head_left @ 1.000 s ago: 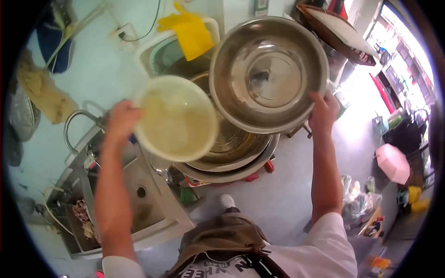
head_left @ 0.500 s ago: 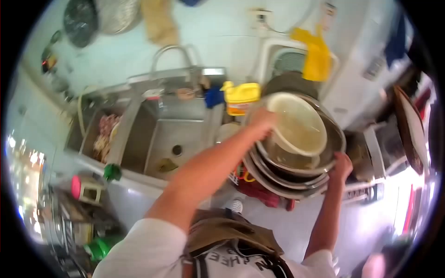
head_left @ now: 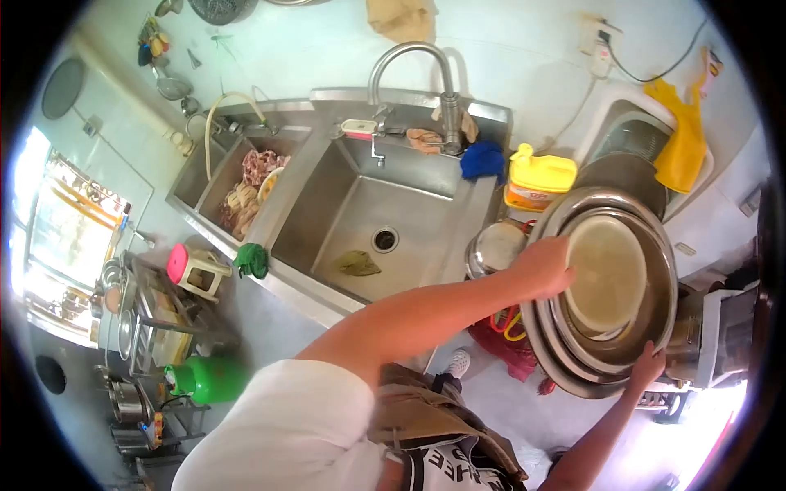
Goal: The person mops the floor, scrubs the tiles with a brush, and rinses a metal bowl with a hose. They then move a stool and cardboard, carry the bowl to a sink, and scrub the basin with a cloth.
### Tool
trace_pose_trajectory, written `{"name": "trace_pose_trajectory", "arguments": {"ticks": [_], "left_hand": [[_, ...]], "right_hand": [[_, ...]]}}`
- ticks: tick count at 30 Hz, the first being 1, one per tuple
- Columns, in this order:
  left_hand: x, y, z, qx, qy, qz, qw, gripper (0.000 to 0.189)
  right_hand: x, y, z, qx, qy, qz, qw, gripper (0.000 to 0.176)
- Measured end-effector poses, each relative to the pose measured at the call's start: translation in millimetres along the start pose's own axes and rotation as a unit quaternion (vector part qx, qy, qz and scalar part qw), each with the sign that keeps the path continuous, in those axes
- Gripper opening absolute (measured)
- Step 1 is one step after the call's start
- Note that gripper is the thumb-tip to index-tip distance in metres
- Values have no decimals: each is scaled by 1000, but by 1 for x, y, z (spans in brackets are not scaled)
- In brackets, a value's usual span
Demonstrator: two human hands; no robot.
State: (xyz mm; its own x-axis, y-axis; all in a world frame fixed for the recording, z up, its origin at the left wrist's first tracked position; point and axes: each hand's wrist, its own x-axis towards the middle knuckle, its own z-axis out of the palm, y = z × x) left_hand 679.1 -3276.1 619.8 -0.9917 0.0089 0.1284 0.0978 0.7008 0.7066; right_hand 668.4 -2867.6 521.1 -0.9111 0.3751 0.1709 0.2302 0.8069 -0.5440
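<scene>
Large double steel sink [head_left: 426,204] against a pale wall, tall curved tap [head_left: 409,61] above its main basin. To the right of the sink, a stack of steel bowls [head_left: 610,364], wide and nested, tilted towards the camera. Inside the top one, a cream plastic bowl [head_left: 606,274], resting against the inner wall. Left hand [head_left: 544,266] at the end of a long bare arm, fingers curled over the left rim of the cream plastic bowl, grasping it. Right hand [head_left: 647,368] lower down, gripping the bottom edge of the stack from beneath. Between sink and bowls, a yellow detergent jug [head_left: 536,178], with a small steel pot [head_left: 495,245] just below it. Blue cloth [head_left: 481,159] on the sink ledge beside the jug. Green scrap [head_left: 358,263] lying in the basin near the drain.
</scene>
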Motion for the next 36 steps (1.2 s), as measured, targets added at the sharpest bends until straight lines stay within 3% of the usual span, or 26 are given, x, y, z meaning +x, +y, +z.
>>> {"name": "trace_pose_trajectory", "arguments": {"ticks": [2,3,5,6,8,9,10,11,12,13,14,15,16,17,18,19,20,22,23,25,27,28,30,32,36], "left_hand": [[-39,-29,-34,-10,70,61,996,38],[-58,-54,-51,-10,116,80,990,36],[-102,-113,-96,10,114,56,992,37],[-129,-146,-128,36,94,4,995,32],[-189,-234,-172,-16,169,-142,975,23],[-224,-295,-210,194,116,-125,966,19],[-247,-315,-255,193,82,-290,934,17],[-287,-377,-284,239,140,-246,929,18],[-316,-409,-315,244,217,-260,909,23],[-341,-443,-344,247,209,-316,892,32],[-364,-486,-359,365,214,-281,862,43],[-374,-507,-374,371,193,-266,869,49],[-377,-521,-381,358,178,-258,879,56],[-382,-536,-381,356,152,-251,887,59],[-389,-546,-380,356,127,-245,893,62],[-394,-548,-378,340,115,-243,901,62],[-394,-546,-379,330,107,-239,907,62],[-391,-553,-381,311,111,-220,918,62],[-394,-557,-380,299,125,-214,921,62],[-395,-565,-379,288,147,-213,922,62],[-400,-569,-377,275,146,-210,927,62],[-399,-572,-377,273,154,-207,927,62],[-400,-574,-378,274,155,-204,927,60],[-401,-573,-379,264,151,-198,932,58],[-398,-577,-378,262,166,-209,928,54]], "right_hand": [[5,21,6,-88,50,-16,995,48],[1,8,2,-114,30,-7,993,48],[-9,-30,-17,-182,-14,1,983,48],[-15,-46,-23,-226,-36,3,973,49],[-31,-62,-26,-228,83,-115,963,44],[-50,-96,-28,-140,85,-118,979,41],[-84,-156,-26,-52,86,-120,988,38],[-120,-217,-16,35,87,-121,988,36],[-159,-265,8,32,72,-167,983,29],[-205,-317,41,103,-29,-203,973,28],[-257,-368,86,188,-197,-222,936,27],[-303,-408,135,249,-365,-209,872,26],[-346,-441,192,304,-521,-171,779,25],[-378,-474,249,182,-601,-262,733,26],[-408,-487,316,128,-669,-304,666,27],[-434,-486,389,28,-703,-320,634,30],[-459,-464,467,-4,-638,-418,647,41],[-504,-474,546,-60,-426,-397,810,50],[-530,-460,582,-91,-400,-394,822,57],[-568,-469,618,-62,-477,-329,813,60],[-587,-515,613,55,-654,-182,733,55],[-621,-499,659,119,-695,-189,683,47],[-652,-490,695,126,-714,-303,619,37],[-643,-532,651,-6,-652,-496,573,33],[-549,-542,524,-213,-790,-290,497,52]]}}
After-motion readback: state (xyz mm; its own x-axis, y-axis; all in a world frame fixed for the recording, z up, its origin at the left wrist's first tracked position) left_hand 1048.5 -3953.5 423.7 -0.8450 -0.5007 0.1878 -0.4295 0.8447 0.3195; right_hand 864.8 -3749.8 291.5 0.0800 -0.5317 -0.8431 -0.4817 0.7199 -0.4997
